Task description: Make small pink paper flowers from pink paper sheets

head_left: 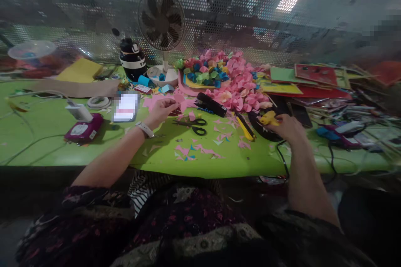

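My left hand [163,110] is closed in a pinch over pink paper pieces [151,102] and seems to hold a pink paper piece at its fingertips. On the right, my right hand [290,127] is closed around a yellow glue gun [269,118], its nose pointing left over a dark round item. A black cord [283,159] hangs below that hand. Between the hands lie black-handled scissors [199,122], a black stapler-like tool [211,104] and a yellow cutter knife [245,127]. Pink and blue paper scraps [200,150] are scattered in front.
A large heap of pink paper flowers [241,77] sits behind, beside a tray [188,85] of multicoloured ones. A fan [161,18], a black bottle [133,60], a phone [125,107] and a purple power adapter [84,128] stand around. Coloured boards [316,75] are piled at right.
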`<state>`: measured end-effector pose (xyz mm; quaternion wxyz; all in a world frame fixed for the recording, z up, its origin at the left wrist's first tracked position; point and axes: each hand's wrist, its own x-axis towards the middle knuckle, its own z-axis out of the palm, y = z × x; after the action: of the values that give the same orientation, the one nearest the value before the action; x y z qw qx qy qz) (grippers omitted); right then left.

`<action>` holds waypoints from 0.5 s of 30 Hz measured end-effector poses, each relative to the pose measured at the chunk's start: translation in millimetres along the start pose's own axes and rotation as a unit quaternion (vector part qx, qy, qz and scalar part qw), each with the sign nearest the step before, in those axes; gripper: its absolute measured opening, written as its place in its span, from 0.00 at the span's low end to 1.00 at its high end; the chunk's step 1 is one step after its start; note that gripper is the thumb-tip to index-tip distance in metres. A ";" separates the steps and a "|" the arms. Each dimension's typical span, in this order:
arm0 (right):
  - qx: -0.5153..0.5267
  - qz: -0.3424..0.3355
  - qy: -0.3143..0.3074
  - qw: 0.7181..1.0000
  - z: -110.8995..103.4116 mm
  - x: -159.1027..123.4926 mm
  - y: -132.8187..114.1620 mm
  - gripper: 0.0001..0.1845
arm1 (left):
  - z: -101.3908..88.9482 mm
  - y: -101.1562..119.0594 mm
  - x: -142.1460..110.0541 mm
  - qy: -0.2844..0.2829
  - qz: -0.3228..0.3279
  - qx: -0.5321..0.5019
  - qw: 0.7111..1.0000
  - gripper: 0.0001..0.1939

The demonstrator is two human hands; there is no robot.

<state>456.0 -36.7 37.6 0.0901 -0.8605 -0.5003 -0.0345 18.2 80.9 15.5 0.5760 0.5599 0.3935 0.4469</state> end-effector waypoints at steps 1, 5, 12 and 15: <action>0.000 -0.011 -0.021 1.000 0.4 0.3 0.5 0.22 | -0.3 -0.5 0.3 -0.001 -0.002 0.001 1.000 0.11; -0.028 -0.045 0.008 0.999 -15.4 -11.6 -28.9 0.18 | -1.2 -3.2 1.3 -0.004 -0.005 0.000 1.000 0.10; 0.144 -0.289 -0.067 0.944 -8.5 -42.4 -179.3 0.13 | -1.5 -3.6 0.8 -0.011 -0.002 0.024 1.000 0.06; 0.089 -0.326 -0.070 0.938 15.7 -42.7 -224.2 0.19 | -2.0 -2.7 1.3 -0.006 0.003 0.031 0.999 0.05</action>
<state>239.9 38.0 42.9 0.1149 -0.6386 -0.7597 0.0435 16.9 82.8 12.7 0.5592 0.5816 0.4020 0.4330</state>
